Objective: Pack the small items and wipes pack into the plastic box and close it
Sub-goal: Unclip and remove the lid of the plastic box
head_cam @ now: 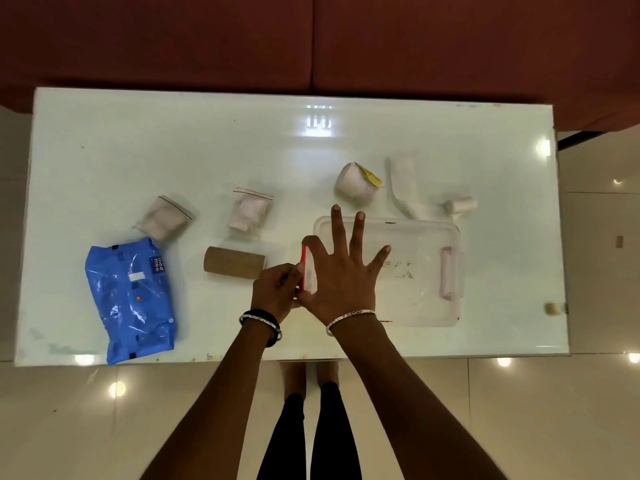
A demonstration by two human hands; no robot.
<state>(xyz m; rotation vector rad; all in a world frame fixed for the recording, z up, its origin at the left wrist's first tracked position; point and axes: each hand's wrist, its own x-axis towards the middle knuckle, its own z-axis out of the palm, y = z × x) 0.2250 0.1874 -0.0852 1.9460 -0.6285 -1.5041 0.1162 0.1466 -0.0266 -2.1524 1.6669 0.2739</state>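
Note:
A clear plastic box (420, 303) with its lid on lies right of centre on the white table. My right hand (343, 271) rests flat on the lid, fingers spread. My left hand (277, 289) pinches the red clip (304, 268) at the box's left end. A pale pink clip (448, 273) sits at its right end. A blue wipes pack (130, 299) lies at the front left. Two small zip bags (166, 218) (250, 211) and a brown cardboard tube (233, 263) lie between the pack and the box.
Behind the box are a white roll with a yellow label (356, 183), a crumpled white strip (407, 188) and a small white roll (460, 204). A dark red sofa (311, 39) borders the table's far edge. Glossy tiled floor surrounds the table.

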